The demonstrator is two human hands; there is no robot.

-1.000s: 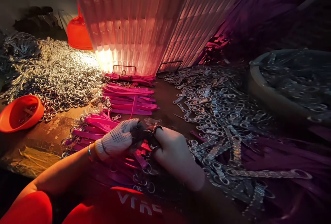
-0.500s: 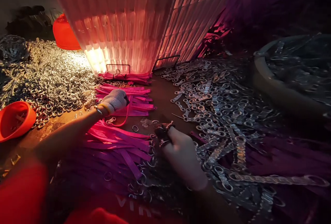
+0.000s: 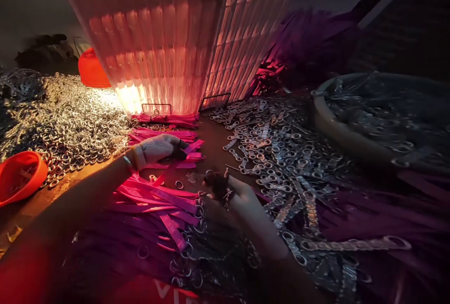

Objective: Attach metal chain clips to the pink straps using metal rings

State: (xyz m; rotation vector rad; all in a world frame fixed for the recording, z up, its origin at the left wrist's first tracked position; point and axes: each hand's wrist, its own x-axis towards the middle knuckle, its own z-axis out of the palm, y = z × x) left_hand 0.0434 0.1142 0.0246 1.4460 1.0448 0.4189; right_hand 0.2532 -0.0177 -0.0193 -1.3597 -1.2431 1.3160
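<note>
Lettering on my red shirt (image 3: 165,292) shows only a partial "V". My gloved left hand (image 3: 158,148) grasps pink straps (image 3: 176,154) mid-worktop; right hand (image 3: 239,198) pinches a metal clip (image 3: 220,186).

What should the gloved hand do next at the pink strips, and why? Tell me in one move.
Probably lift one strip clear and bring it back to the right hand. The gloved left hand lies on the loose pink strips, fingers curled at their ends, while the right hand waits apart, with small metal pieces at its fingertips.
</note>
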